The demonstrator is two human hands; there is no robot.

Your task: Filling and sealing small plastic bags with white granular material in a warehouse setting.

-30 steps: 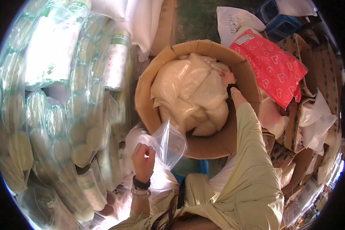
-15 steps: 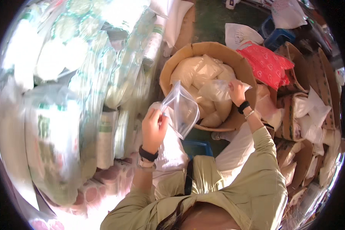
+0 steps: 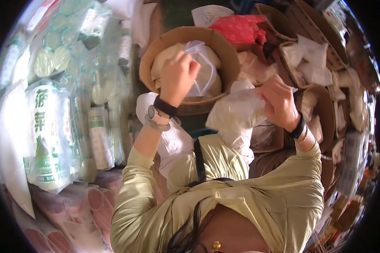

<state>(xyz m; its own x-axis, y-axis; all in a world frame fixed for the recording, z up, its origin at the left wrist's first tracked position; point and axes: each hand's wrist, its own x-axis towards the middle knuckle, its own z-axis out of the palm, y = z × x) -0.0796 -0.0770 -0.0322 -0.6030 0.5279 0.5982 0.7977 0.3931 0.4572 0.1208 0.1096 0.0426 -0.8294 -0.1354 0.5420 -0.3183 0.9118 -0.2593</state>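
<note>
My left hand (image 3: 179,78) is closed at the edge of a clear zip bag (image 3: 203,69), over a round brown cardboard drum (image 3: 228,50). The bag hangs with its mouth spread and looks unfilled. Under it in the drum lie pale, filled plastic bags (image 3: 166,55). My right hand (image 3: 278,103) pinches the top of a filled bag with pale contents (image 3: 236,111). That bag hangs tilted outside the drum, in front of my knee, its lower part smeared by motion.
A red patterned bag (image 3: 238,28) lies beyond the drum. On the right, open cardboard boxes (image 3: 325,103) hold white bags (image 3: 310,59). Clear-wrapped packs of rolls (image 3: 46,135) are stacked on the left. Pinkish wrapped rolls (image 3: 67,211) lie at lower left.
My right hand has lifted the filled bag out of the drum and drawn it toward me. My left hand has moved the clear zip bag over the drum. The view has shifted too.
</note>
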